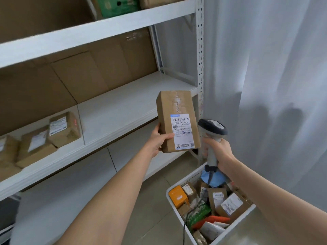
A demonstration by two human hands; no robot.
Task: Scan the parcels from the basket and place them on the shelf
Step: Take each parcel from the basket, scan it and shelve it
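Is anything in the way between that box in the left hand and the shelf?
Nothing visible. The box in the left hand faces a bare stretch of shelf; shelved parcels sit far left.

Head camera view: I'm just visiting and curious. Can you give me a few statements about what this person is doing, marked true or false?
1. The left hand holds a brown cardboard parcel upright, its white label facing the camera. True.
2. The right hand is empty. False: it grips a grey handheld scanner.
3. The white plastic basket on the floor holds nothing. False: it is full of parcels, including an orange box.
4. Brown parcels already lie on the white metal shelf. True.
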